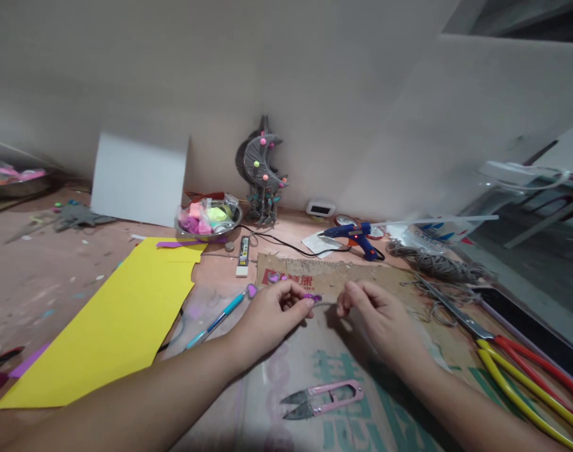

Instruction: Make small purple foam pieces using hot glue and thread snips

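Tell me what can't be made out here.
In the head view:
Purple piece: partly covered by the left hand.
Right hand: its curl hides whatever it may hold.
Red-and-yellow scissors: handles cut off by the right edge.
Labelled block: print too small.

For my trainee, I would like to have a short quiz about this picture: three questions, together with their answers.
1. Which hand holds the small purple piece?
2. True or false: in the picture, the yellow paper lies to the left of the pink snips.
3. Fill the gap: the red-and-yellow-handled ____ lie at the right.

Key: 1. The left hand. 2. True. 3. Scissors.
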{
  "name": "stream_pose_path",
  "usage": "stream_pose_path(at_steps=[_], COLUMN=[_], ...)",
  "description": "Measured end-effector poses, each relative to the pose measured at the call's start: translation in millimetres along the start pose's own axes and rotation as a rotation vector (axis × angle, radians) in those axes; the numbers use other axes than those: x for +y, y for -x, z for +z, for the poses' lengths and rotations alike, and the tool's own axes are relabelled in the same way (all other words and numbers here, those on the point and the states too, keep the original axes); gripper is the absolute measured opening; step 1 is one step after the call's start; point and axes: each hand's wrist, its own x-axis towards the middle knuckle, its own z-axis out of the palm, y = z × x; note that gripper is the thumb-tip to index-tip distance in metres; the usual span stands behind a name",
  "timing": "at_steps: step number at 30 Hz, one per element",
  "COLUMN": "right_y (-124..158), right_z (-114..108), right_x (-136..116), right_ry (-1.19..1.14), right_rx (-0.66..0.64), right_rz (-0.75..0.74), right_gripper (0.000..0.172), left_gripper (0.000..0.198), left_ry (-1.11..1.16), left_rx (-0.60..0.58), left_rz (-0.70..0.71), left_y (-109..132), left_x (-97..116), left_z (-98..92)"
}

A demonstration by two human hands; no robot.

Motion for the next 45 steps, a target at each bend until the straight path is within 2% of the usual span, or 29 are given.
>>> stream_pose_path(at_steps=[6,11,15,24,29,34,45], right_y=[5.6,4.3,3.5,7.4,6.3,5.8,7.8], right_z=[17.3,20.3,21.1,21.2,20.8,20.8,21.1], right_x=[8.7,4.3,-1.4,1.3,0.1,2.1,3.5], right_ry=[-0.160,-0.172,-0.265,-0.232,-0.242,-0.251,-0.237], right_rx=[-0.100,-0.097,-0.082,-0.120,-0.127,-0.160,-0.203], right_rz=[0.091,0.201,0.268,0.194,0.168,0.186,0.181], right_gripper=[0.023,0.020,0.022,0.027,0.030,0.028,0.025], left_gripper=[0.016,0.016,0.014,0.015,0.020,0.027,0.019], left_ry=[-0.092,-0.092,-0.181,-0.193,-0.077,-0.076,-0.144], left_rx=[0.034,-0.009,-0.014,-0.004,-0.024,0.031,0.011], left_rz=[0.067,0.051,0.032,0.055,0.067,0.166,0.141], left_y=[-1.7,-1.1,0.9,2.7,1.4,-3.3,-0.4], left_x=[-1.4,1.0,5.1,4.0,0.6,-8.7,-1.5], left_z=[-1.2,-2.0,-1.5,-1.2,-1.6,-4.3,-4.0])
